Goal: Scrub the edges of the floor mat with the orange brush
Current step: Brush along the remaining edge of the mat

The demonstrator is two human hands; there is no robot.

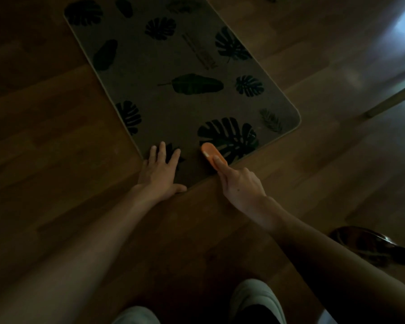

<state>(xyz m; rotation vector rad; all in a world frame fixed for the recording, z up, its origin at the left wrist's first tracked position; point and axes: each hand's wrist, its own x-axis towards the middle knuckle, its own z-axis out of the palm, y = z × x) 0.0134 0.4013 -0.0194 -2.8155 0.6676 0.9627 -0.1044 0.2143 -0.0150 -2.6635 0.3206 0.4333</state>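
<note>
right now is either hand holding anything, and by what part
The right hand holds the orange brush by its near end, forefinger along its back. The left hand holds nothing; it lies flat on the floor mat.

Dim light. Grey-brown rectangular fabric floor mat (164, 113) with pale edge trim, printed with dark green-black tropical leaves. Bright orange oblong plastic brush (210, 153). Brown wood-plank floor (56, 113). Pale grey slippers (257, 298).

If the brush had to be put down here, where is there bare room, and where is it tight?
Bare wooden floor lies left of the floor mat, and between both forearms. It is crowded at the mat's near edge, where the left hand presses flat and the right hand holds the orange brush.
</note>
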